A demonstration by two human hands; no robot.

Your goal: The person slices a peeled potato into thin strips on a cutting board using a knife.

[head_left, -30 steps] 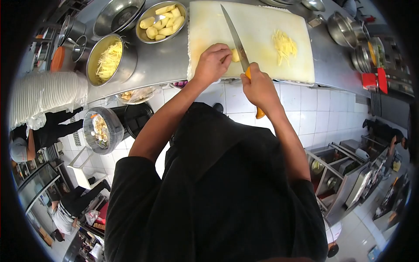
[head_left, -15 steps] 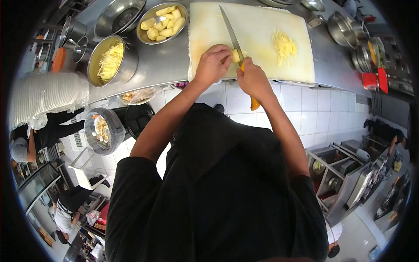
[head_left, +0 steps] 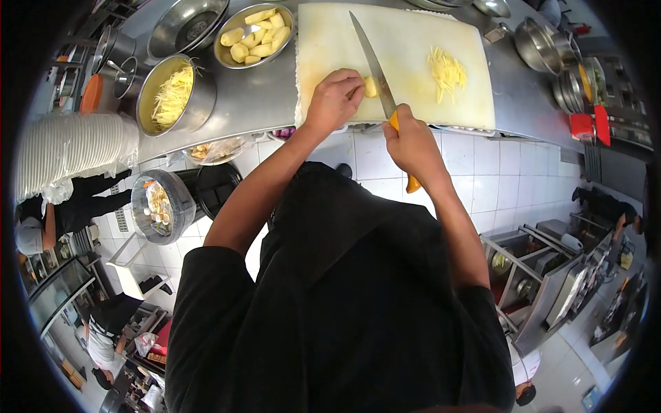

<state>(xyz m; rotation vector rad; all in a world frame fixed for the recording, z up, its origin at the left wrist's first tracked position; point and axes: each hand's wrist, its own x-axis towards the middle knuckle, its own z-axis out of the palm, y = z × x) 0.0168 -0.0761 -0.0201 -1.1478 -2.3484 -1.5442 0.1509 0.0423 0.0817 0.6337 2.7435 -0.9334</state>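
My left hand [head_left: 335, 100] is closed with its fingertips against a short piece of peeled potato [head_left: 370, 87] near the front of the white cutting board [head_left: 327, 41]. In my right hand [head_left: 414, 143] is a kitchen knife [head_left: 374, 63], gripped by its orange-yellow handle. The long blade points away from me, just right of the potato piece, with a small gap between them. To the right on the board lies a loose pile of potato strips [head_left: 447, 73].
A metal pot [head_left: 200, 103] of pale strips and a bowl [head_left: 224, 55] of peeled potatoes stand left of the board. Stacked metal bowls [head_left: 537, 45] sit at the right. On the floor is a lined bin [head_left: 184, 217]. Other people are at the far left and right.
The knife has come off the potato piece and shifted right and toward me with my right hand. My left hand stays at the piece.
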